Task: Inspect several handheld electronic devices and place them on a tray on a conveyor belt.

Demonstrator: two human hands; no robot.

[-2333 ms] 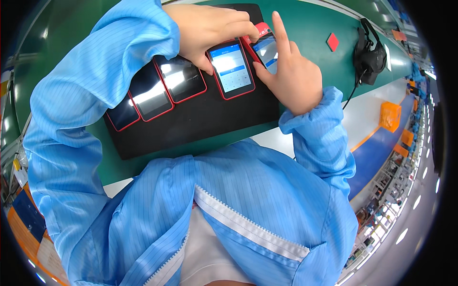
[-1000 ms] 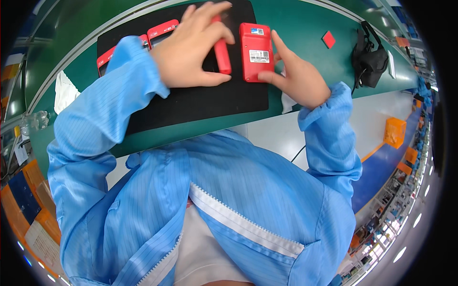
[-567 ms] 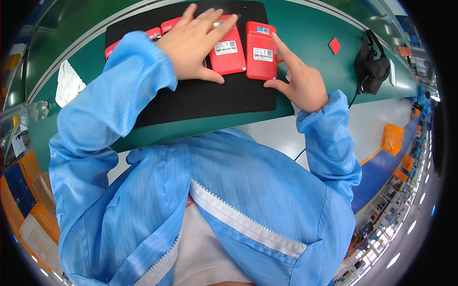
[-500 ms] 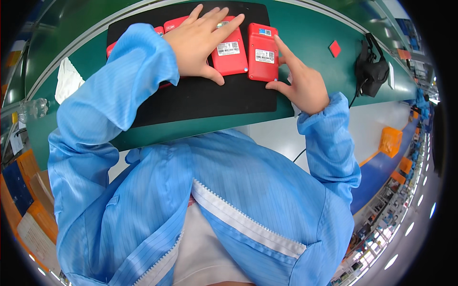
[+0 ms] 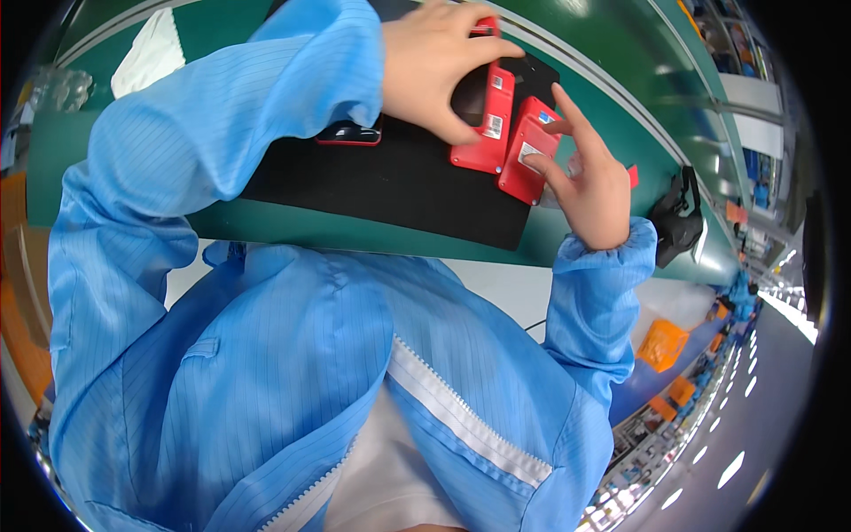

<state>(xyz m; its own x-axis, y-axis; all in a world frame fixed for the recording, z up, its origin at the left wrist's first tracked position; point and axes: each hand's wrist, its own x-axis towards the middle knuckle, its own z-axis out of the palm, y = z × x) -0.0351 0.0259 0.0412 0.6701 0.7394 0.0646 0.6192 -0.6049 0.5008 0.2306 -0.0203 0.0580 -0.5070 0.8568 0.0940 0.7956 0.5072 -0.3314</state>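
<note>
My left hand (image 5: 434, 71) spans a red handheld device (image 5: 486, 27) with a dark face, thumb at its near end and fingers at its far end; the hand and blur hide much of it. Against it lies a second red device (image 5: 480, 152), labelled back up. My right hand (image 5: 592, 182) has its fingers apart at the right side of a third labelled red device (image 5: 525, 177), its thumb over the label. Partly under my left sleeve, another red-edged device (image 5: 353, 135) shows a glossy dark screen.
The devices lie on a black mat (image 5: 381, 182) on a green table (image 5: 301, 229). White cloth (image 5: 151, 55) and clear plastic (image 5: 62, 90) lie at left. Right of my right hand are a small red piece (image 5: 633, 176) and a black strapped item (image 5: 681, 222).
The view has turned, and the mat now appears tilted. My left hand has gone from lying spread over the devices to spanning one. A dark-screened device now shows by my left sleeve.
</note>
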